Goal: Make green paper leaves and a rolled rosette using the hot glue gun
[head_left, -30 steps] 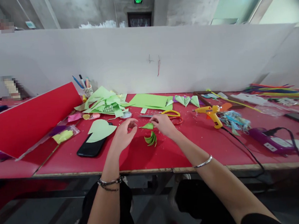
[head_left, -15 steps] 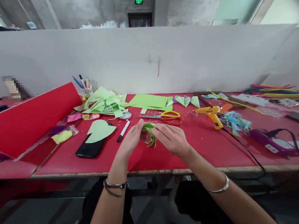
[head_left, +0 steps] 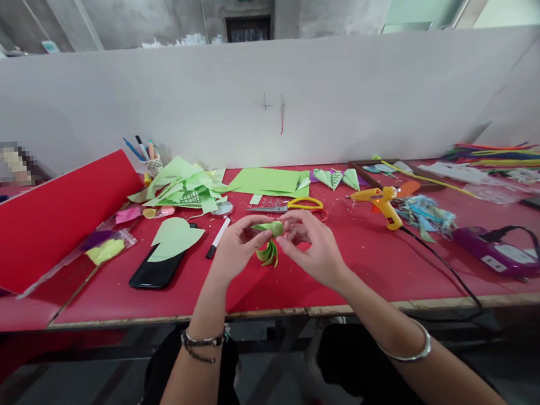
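Between my hands, above the front of the table, is a curled green paper piece [head_left: 276,228], with a rounded end towards the right and curved strips hanging below. My left hand [head_left: 238,246] pinches it from the left, its thumb in front. On the other side, the fingertips and thumb of my right hand [head_left: 313,244] are bent about the rounded end; their exact contact is hard to make out. Just behind my hands lie yellow-handled scissors [head_left: 305,205]. A black and white marker [head_left: 217,238] rests left of my left hand.
A green heart-shaped paper [head_left: 177,237] partly covers a black phone [head_left: 157,271]. Green paper scraps [head_left: 188,186] and sheets [head_left: 268,181] lie at the back. To the right are a yellow glue gun [head_left: 381,204] with its cord and a purple power strip [head_left: 495,254]. A red board [head_left: 58,220] leans at left.
My hands have drawn slightly apart and the right fingers have spread. The green paper has turned, so its rounded end now shows between them. The view has shifted slightly.
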### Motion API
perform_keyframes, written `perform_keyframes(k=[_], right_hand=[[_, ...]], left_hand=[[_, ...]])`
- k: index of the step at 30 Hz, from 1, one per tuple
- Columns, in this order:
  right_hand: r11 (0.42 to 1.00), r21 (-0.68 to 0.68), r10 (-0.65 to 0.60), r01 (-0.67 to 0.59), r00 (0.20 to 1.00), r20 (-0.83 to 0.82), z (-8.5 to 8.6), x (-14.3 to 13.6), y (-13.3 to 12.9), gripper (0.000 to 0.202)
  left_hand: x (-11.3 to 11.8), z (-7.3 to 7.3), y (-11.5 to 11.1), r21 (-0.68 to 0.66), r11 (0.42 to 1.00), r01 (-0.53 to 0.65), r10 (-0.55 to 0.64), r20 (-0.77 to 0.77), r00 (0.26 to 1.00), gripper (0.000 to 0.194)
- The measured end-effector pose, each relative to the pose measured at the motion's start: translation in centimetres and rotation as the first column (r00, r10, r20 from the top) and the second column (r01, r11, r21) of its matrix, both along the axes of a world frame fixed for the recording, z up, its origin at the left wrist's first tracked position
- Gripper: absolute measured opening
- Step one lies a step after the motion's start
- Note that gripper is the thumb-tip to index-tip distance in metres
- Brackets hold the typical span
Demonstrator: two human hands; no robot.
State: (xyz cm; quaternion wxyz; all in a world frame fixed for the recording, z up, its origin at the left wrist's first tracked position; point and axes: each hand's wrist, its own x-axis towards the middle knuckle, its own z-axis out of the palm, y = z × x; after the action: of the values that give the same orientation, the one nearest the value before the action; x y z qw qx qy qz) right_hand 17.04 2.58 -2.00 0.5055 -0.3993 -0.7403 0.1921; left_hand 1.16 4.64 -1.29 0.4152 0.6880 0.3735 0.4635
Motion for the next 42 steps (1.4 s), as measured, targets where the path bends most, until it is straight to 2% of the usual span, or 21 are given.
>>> perform_keyframes(k=[3,6,11,18,24,30,36,42], right_hand=[[0.993,-0.102,0.053,-0.059,0.997,-0.054,0.0,0.3,0.3,0.028],[0.967,-0.197,0.139,-0.159,0.984,-0.112,-0.4,0.7,0.7,0.024],[0.94,-0.266,0.171,-0.213,0.97,-0.173,-0.6,0.9,0.5,0.017],[0.938,-0.294,0.149,-0.187,0.978,-0.144,-0.3,0.9,0.1,0.02],[0.95,-0.3,0.059,-0.089,0.992,-0.109,-0.5,1.1,0.0,0.023],[0.943,-0.318,0.064,-0.101,0.99,-0.125,-0.7,1.2,0.1,0.019],[0.965,-0.259,0.033,-0.039,0.999,-0.03,-0.7,1.0,0.0,0.022],[0.952,-0.266,0.126,-0.15,0.986,-0.107,-1.0,1.1,0.4,0.024]], left_hand=[[0.2,0.0,0.0,0.048,0.999,0.025,-0.022,-0.044,0.999,0.025],[0.3,0.0,-0.1,0.053,0.997,0.054,-0.051,-0.052,0.997,0.023],[0.4,0.0,0.0,0.067,0.997,0.049,-0.048,-0.005,0.999,0.02],[0.3,0.0,0.0,0.252,0.968,-0.008,0.052,-0.171,0.984,0.023],[0.7,0.4,-0.4,0.383,0.924,-0.014,0.118,-0.25,0.961,0.02],[1.1,0.3,-0.5,0.395,0.918,0.024,0.098,-0.285,0.953,0.022],[1.1,0.4,-0.6,0.406,0.913,0.03,0.104,-0.303,0.947,0.022],[0.5,0.4,-0.4,0.382,0.923,0.037,0.072,-0.266,0.961,0.021]])
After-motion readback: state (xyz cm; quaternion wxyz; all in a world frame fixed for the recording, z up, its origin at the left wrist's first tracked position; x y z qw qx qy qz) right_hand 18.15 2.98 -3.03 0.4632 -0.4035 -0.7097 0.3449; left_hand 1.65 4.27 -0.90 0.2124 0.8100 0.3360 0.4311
